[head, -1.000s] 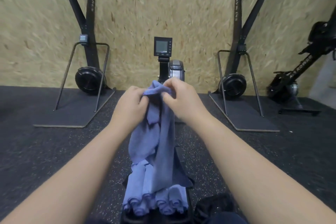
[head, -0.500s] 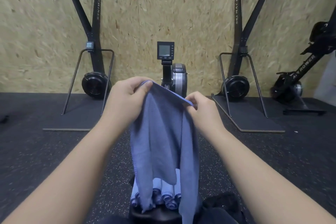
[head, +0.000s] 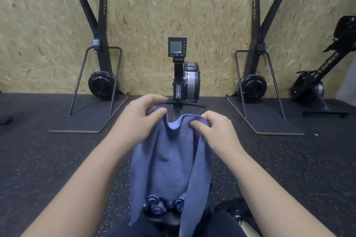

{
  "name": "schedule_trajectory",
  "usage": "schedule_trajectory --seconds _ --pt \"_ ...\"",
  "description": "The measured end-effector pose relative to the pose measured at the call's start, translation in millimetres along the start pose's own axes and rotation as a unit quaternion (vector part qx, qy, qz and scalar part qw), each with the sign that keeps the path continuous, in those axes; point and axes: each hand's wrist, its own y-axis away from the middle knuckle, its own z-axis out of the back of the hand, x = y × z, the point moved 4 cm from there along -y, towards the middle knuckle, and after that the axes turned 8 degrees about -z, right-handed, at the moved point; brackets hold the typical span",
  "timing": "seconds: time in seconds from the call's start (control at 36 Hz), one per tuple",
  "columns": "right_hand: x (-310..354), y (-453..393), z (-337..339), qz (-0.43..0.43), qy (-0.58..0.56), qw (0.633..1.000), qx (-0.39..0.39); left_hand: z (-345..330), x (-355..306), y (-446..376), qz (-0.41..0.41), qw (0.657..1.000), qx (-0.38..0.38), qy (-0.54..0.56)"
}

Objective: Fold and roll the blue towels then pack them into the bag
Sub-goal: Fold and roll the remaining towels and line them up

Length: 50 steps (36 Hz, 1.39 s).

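I hold a blue towel (head: pixel 169 163) up in front of me by its top edge, and it hangs down spread between my hands. My left hand (head: pixel 141 119) pinches the left top corner. At the right top corner my right hand (head: pixel 213 131) grips the cloth with curled fingers. Several rolled blue towels (head: pixel 157 205) lie below, partly hidden behind the hanging towel. A black bag (head: pixel 231 208) shows at the lower right, mostly covered by my right arm.
A rowing machine with a monitor (head: pixel 177 47) stands straight ahead against the chipboard wall. Two ski machines on flat bases (head: pixel 90 115) (head: pixel 269 119) flank it. Another black rower (head: pixel 317 82) stands at far right. The floor is dark speckled rubber.
My hands have moved apart and lower, spreading the bunched towel flat between them. The view has tilted down slightly.
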Motion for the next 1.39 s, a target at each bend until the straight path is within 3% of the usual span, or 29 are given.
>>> schedule_trajectory --seconds 0.11,0.19,0.33,0.75,0.92,1.08,1.17,1.28,1.39 --pt "14.5 3.2 -8.0 0.036 0.012 0.999 0.035 -23.8 -4.5 8.1 -0.025 0.995 0.094 -0.021" --pt "21.2 6.7 -14.1 0.061 0.038 0.996 0.061 -35.4 -3.1 13.8 -0.021 0.993 0.102 -0.052" --pt "22.8 11.4 -20.1 0.079 0.042 0.993 0.083 -43.9 5.4 16.3 -0.002 0.999 0.024 -0.043" --pt "-20.4 29.1 -19.7 -0.025 -0.024 0.999 0.031 -33.0 7.2 35.3 0.048 0.978 -0.136 0.151" --pt "-38.8 41.2 -11.8 -0.066 -0.019 0.997 0.028 -14.2 4.9 49.6 0.042 0.953 -0.237 0.185" --pt "-50.1 55.1 -2.2 -0.080 0.001 0.997 0.017 -4.6 19.3 64.7 0.114 0.907 -0.326 0.240" --pt "-44.2 64.9 2.4 -0.068 -0.057 0.996 0.032 -3.5 25.7 70.5 0.152 0.904 -0.309 0.255" --pt "-25.7 73.3 5.6 -0.051 -0.123 0.989 0.061 -6.8 33.4 78.0 0.174 0.932 -0.249 0.198" --pt "-23.8 78.4 -11.7 -0.025 -0.002 0.994 0.103 -15.8 24.3 88.8 0.146 0.957 -0.202 0.148"
